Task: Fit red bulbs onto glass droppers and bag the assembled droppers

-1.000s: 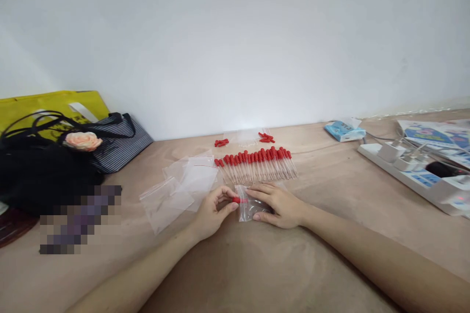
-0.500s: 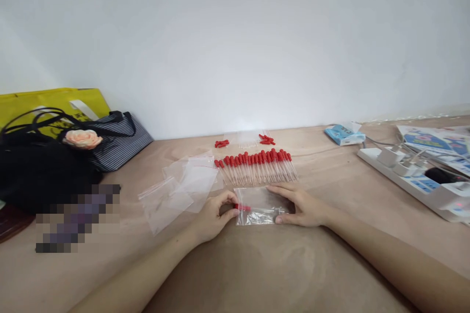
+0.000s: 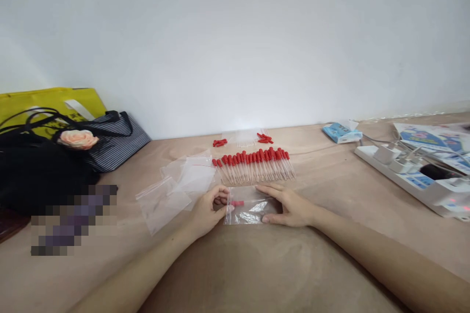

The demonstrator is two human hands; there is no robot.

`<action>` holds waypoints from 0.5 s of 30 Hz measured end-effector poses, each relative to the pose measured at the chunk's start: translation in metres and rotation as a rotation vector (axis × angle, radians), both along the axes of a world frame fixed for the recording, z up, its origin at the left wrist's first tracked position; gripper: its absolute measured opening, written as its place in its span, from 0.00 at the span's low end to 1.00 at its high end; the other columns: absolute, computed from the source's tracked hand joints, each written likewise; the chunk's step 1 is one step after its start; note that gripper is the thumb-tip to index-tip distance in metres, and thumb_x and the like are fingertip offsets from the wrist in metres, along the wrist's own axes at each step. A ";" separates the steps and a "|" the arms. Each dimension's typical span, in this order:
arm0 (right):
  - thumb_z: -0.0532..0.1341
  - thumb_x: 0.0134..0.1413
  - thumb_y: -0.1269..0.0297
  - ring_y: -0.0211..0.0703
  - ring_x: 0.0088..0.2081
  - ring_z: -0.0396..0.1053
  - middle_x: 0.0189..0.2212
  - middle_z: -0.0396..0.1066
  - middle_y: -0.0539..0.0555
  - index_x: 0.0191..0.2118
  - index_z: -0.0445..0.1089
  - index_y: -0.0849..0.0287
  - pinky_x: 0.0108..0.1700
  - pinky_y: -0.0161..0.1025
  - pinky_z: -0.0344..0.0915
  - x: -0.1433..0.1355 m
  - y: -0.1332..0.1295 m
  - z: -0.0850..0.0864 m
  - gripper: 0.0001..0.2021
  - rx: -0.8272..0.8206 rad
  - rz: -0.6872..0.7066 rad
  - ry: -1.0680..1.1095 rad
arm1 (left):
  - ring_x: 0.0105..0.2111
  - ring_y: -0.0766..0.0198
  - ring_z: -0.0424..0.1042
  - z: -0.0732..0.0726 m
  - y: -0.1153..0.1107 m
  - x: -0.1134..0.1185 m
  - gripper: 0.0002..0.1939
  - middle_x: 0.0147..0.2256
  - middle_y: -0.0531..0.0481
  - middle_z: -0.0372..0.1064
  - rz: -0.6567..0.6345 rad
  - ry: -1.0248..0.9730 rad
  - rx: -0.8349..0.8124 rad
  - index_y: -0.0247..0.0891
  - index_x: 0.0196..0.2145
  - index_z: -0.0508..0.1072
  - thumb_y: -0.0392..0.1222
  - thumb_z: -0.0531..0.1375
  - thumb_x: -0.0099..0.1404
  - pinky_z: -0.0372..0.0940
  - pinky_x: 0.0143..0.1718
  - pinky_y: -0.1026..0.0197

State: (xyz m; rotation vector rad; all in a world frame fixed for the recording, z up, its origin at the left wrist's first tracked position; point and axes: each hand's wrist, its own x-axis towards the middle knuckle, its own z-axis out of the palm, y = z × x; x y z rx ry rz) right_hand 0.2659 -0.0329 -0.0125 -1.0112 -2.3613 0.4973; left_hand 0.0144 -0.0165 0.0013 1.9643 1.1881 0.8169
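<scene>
A clear zip-lock bag [image 3: 253,215] lies flat on the wooden table before me, its zip strip at the left end. Inside, close to that strip, shows a red rubber bulb [image 3: 238,203]; whether a clear tube is joined to it I cannot make out. My left hand [image 3: 211,209] has its fingers curled and its thumb closed at the bag's mouth, beside the bulb. My right hand [image 3: 290,208] holds the bag's right part, fingers on the far edge and thumb on the near edge. Behind the bag lies a row of red-topped droppers [image 3: 253,164].
More clear zip bags [image 3: 165,200] overlap left of my hands. Loose red bulbs [image 3: 265,138] and bare clear tubes [image 3: 245,138] lie near the wall. On the right are a power strip [image 3: 404,171] and a tissue pack [image 3: 341,132]; a striped bag [image 3: 117,142] stands left.
The red bulb now sits further inside the bag's mouth, and my left fingertips no longer cover its end. The whole view has shifted slightly; my right hand stays on the bag.
</scene>
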 end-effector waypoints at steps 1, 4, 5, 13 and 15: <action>0.59 0.45 0.49 0.51 0.55 0.55 0.55 0.55 0.63 0.58 0.51 0.61 0.54 0.49 0.55 0.001 0.000 0.000 0.36 -0.002 0.004 0.012 | 0.26 0.66 0.66 -0.001 0.001 0.000 0.13 0.28 0.53 0.67 0.038 -0.007 0.013 0.40 0.35 0.64 0.40 0.60 0.49 0.62 0.30 0.63; 0.60 0.46 0.51 0.50 0.54 0.56 0.55 0.56 0.62 0.58 0.52 0.60 0.53 0.49 0.55 0.003 0.001 -0.001 0.34 0.001 0.004 0.044 | 0.22 0.70 0.62 0.004 0.012 -0.007 0.18 0.30 0.53 0.63 0.071 -0.020 0.004 0.39 0.37 0.64 0.40 0.61 0.47 0.60 0.24 0.66; 0.60 0.46 0.51 0.50 0.54 0.56 0.54 0.56 0.62 0.57 0.52 0.59 0.53 0.49 0.56 0.003 0.001 -0.002 0.34 0.004 0.002 0.050 | 0.23 0.70 0.62 0.007 0.020 -0.012 0.19 0.31 0.53 0.63 0.058 -0.004 -0.011 0.39 0.38 0.65 0.39 0.60 0.46 0.60 0.25 0.67; 0.60 0.46 0.50 0.52 0.51 0.59 0.51 0.61 0.62 0.55 0.57 0.60 0.51 0.51 0.56 0.002 0.001 -0.005 0.31 0.086 -0.081 -0.012 | 0.26 0.60 0.66 0.022 0.127 -0.030 0.10 0.18 0.53 0.62 0.330 0.272 0.026 0.37 0.19 0.67 0.46 0.61 0.46 0.57 0.26 0.63; 0.59 0.46 0.51 0.51 0.50 0.59 0.50 0.61 0.62 0.55 0.57 0.61 0.51 0.50 0.56 0.001 0.001 -0.005 0.31 0.088 -0.084 -0.022 | 0.27 0.56 0.67 0.019 0.149 -0.026 0.15 0.16 0.51 0.62 0.311 0.286 0.004 0.37 0.14 0.63 0.47 0.62 0.45 0.57 0.25 0.62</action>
